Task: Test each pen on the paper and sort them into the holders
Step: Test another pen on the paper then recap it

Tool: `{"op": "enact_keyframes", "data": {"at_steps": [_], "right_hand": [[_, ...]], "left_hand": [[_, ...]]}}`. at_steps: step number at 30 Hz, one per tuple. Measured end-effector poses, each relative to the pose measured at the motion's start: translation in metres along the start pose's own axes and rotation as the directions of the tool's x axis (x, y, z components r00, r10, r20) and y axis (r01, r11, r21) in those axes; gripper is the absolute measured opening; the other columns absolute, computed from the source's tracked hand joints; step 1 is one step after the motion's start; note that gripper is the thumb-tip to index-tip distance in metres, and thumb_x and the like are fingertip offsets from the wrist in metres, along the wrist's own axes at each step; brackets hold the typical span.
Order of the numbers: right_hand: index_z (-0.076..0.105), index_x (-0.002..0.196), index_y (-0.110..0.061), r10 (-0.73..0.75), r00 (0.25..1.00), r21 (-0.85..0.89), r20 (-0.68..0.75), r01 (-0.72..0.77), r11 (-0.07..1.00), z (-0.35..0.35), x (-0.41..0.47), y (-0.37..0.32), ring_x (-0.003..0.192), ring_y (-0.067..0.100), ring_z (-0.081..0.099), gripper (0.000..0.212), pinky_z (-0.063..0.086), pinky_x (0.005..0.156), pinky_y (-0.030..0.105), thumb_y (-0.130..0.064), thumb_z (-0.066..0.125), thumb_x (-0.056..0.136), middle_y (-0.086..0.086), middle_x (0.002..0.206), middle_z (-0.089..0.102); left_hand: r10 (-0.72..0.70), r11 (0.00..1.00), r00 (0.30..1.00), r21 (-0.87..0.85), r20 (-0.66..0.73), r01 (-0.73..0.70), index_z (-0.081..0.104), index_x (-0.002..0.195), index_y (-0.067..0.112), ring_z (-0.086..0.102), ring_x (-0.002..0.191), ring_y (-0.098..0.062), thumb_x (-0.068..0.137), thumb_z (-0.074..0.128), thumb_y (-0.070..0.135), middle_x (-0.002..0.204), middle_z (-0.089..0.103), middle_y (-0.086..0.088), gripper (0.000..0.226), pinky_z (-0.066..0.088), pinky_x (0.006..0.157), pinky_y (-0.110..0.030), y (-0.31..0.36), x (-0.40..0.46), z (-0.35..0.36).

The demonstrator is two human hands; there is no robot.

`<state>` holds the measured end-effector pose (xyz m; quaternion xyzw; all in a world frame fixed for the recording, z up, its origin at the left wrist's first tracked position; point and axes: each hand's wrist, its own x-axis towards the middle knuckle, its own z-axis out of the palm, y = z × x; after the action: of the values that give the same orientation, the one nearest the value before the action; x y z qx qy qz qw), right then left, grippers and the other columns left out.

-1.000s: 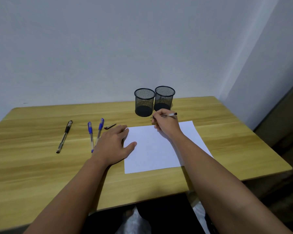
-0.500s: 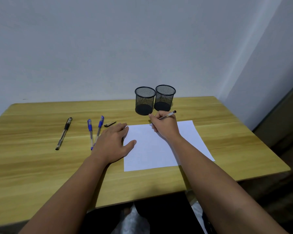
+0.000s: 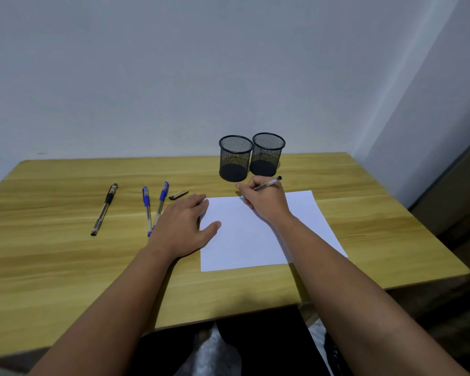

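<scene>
A white sheet of paper (image 3: 255,234) lies on the wooden table (image 3: 65,261). My right hand (image 3: 266,202) grips a clear pen with a black end (image 3: 269,183), its tip down at the paper's far edge. My left hand (image 3: 185,226) rests flat, fingers spread, on the paper's left edge. Two black mesh holders stand side by side behind the paper, the left holder (image 3: 235,158) and the right holder (image 3: 267,154); both look empty. Left of my hand lie two blue-capped pens (image 3: 147,210) (image 3: 160,202) and a black pen (image 3: 105,208).
A small black pen cap (image 3: 178,195) lies between the blue pens and the paper. The table's right edge (image 3: 418,218) drops off near a grey wall corner. The near table edge runs just past the paper.
My right hand has tilted the pen from nearly flat to a writing angle, tip down at the paper's far edge. The view has shifted slightly; my left hand stays put.
</scene>
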<state>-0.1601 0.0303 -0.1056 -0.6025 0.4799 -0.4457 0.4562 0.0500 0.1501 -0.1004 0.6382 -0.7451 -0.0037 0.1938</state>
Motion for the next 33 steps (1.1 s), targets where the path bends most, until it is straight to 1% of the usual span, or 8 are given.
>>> {"op": "enact_keyframes", "data": {"at_steps": [2,5,13,17,20,23,29,33], "right_hand": [[0.062,0.061,-0.011,-0.009,1.0,-0.024,-0.004,0.008,1.0,-0.0002,-0.0001,0.0004,0.049,0.02,0.055,0.038,0.045,0.054,0.033,-0.025,0.081,0.091,0.016,0.057,0.063],[0.06,0.069,0.002,-0.003,1.0,-0.021,-0.022,0.003,1.0,-0.0014,0.0005,0.0009,0.052,0.021,0.061,0.036,0.047,0.055,0.033,-0.021,0.075,0.091,0.028,0.067,0.066],[0.063,0.061,-0.011,-0.011,1.0,-0.003,-0.016,0.011,1.0,-0.0002,0.0006,0.0003,0.051,0.023,0.058,0.039,0.046,0.056,0.035,-0.026,0.08,0.093,0.016,0.058,0.065],[0.063,0.069,-0.001,-0.022,0.999,-0.027,-0.027,0.021,0.999,0.0004,0.0002,0.0008,0.049,0.018,0.058,0.037,0.044,0.051,0.028,-0.025,0.078,0.093,0.027,0.066,0.065],[0.063,0.074,0.005,-0.028,0.999,-0.012,-0.042,0.027,1.0,-0.0009,0.001,0.0004,0.05,0.022,0.058,0.037,0.045,0.05,0.029,-0.022,0.076,0.096,0.029,0.068,0.066],[0.063,0.072,0.002,-0.021,0.999,-0.058,-0.048,0.018,0.998,-0.0014,0.0015,0.0022,0.053,0.02,0.064,0.034,0.049,0.053,0.03,-0.022,0.074,0.094,0.027,0.068,0.068],[0.055,0.07,0.007,-0.028,0.995,-0.005,-0.095,0.028,1.0,-0.0021,0.0018,0.0004,0.05,0.024,0.059,0.038,0.047,0.05,0.031,-0.015,0.072,0.096,0.038,0.071,0.06],[0.059,0.067,0.0,-0.02,0.996,-0.048,-0.092,0.015,0.999,-0.0012,0.0019,0.0013,0.05,0.028,0.058,0.036,0.048,0.052,0.034,-0.02,0.072,0.094,0.03,0.065,0.065]], "left_hand": [[-0.005,1.0,1.0,0.0,0.001,0.005,0.06,0.139,0.014,0.043,0.142,-0.02,0.089,0.048,0.064,0.153,0.05,-0.001,0.071,0.036,0.112,-0.038,0.0,0.0,0.0005],[-0.007,1.0,1.0,-0.001,-0.003,0.007,0.059,0.139,0.014,0.042,0.142,-0.02,0.089,0.048,0.064,0.153,0.05,0.0,0.072,0.036,0.112,-0.039,-0.0001,-0.0001,0.0013],[-0.012,1.0,1.0,-0.016,0.016,0.012,0.058,0.141,0.015,0.04,0.144,-0.02,0.088,0.046,0.065,0.154,0.049,0.0,0.074,0.035,0.114,-0.04,-0.0011,-0.0001,0.0009],[-0.004,1.0,1.0,-0.015,0.008,0.004,0.065,0.126,0.01,0.044,0.14,-0.02,0.088,0.045,0.066,0.15,0.052,-0.001,0.071,0.039,0.11,-0.038,-0.0018,0.0004,0.0012],[0.006,1.0,1.0,-0.021,0.002,-0.006,0.066,0.123,0.009,0.049,0.136,-0.02,0.087,0.045,0.066,0.147,0.055,-0.002,0.071,0.043,0.107,-0.039,-0.0026,0.0008,0.0019],[0.012,1.0,1.0,-0.024,-0.008,-0.013,0.067,0.122,0.008,0.05,0.134,-0.021,0.087,0.047,0.065,0.146,0.056,-0.002,0.069,0.044,0.106,-0.039,-0.0027,0.0005,0.0026],[0.024,1.0,1.0,-0.018,-0.007,-0.024,0.068,0.113,0.007,0.052,0.13,-0.019,0.088,0.046,0.066,0.141,0.059,0.0,0.067,0.047,0.102,-0.039,-0.0048,0.0016,0.0042],[0.024,1.0,1.0,-0.02,-0.005,-0.024,0.067,0.12,0.009,0.05,0.135,-0.021,0.088,0.046,0.066,0.146,0.056,-0.001,0.069,0.045,0.106,-0.041,-0.0041,0.0012,0.0037]]}}
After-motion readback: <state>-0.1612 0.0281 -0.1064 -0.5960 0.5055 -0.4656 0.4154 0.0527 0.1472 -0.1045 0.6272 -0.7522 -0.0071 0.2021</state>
